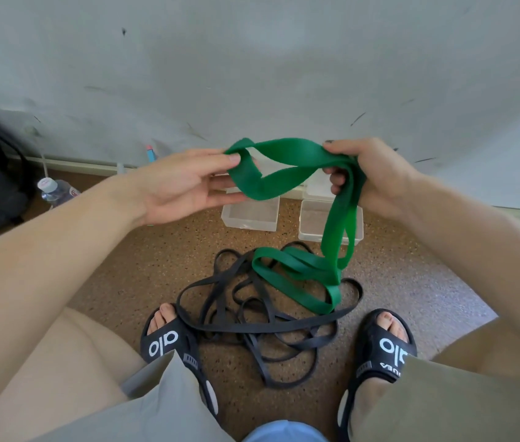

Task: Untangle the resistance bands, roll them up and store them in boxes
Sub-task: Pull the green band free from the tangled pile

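Head: two boxes (250,216), perhaps more.

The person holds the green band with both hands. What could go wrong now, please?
1. The wide green resistance band, held between the left hand and right hand, hangs down onto the pile of thin black rubber bands; lifting may drag those along and tighten the tangle.
2. Black loops lie over the left black slide sandal; moving that foot could snag them.
3. The hanging band crosses the right clear plastic box and might tip it.
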`<state>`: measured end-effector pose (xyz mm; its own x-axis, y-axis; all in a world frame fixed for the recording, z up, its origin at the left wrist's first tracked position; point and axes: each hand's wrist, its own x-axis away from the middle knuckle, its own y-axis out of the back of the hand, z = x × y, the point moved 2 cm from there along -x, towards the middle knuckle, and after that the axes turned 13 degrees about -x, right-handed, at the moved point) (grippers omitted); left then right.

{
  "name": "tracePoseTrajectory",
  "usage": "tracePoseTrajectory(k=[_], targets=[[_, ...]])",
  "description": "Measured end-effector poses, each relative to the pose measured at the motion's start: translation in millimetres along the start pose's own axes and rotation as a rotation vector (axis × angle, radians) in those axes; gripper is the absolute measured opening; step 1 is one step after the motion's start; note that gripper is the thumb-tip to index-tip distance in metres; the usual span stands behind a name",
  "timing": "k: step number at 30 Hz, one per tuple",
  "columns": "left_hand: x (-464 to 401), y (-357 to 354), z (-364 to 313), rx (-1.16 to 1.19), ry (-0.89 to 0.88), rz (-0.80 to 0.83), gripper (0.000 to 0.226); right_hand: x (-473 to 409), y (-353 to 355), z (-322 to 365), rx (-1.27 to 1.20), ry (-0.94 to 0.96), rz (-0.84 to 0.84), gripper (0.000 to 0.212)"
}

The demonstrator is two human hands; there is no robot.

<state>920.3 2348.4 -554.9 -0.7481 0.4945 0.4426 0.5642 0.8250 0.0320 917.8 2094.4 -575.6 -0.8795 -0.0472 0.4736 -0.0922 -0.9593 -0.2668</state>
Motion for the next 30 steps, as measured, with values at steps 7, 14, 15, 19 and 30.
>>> tracePoseTrajectory(k=[7, 14, 15, 19, 30], targets=[[3.4, 2.9, -8.7, 0.211, -0.021, -0.039, 0.039, 4.9, -2.9, 0.6, -0.104, -0.068, 0.115, 0.021], [-4.2, 14.3, -7.6, -0.183, -0.041, -0.286, 0.038, 10.9, -8.3, -3.1, 0.07, -0.041, 0.199, 0.02], [-5.0, 15.8, -8.2, -0.176, -0.06, -0.311, 0.039, 11.2, -8.5, -4.0, 0.161, -0.027, 0.199, 0.02], [-4.6, 22.4, -15.7, -0.085, -0.177, -0.416, 0.023, 11.3, -10.9, -14.0, 0.564, 0.009, 0.208, 0.026], [-11.3, 2.7, -10.0, 0.043, -0.046, -0.443, 0.084, 16.1, -33.9, -25.1, 0.305, 0.057, 0.344, 0.021]])
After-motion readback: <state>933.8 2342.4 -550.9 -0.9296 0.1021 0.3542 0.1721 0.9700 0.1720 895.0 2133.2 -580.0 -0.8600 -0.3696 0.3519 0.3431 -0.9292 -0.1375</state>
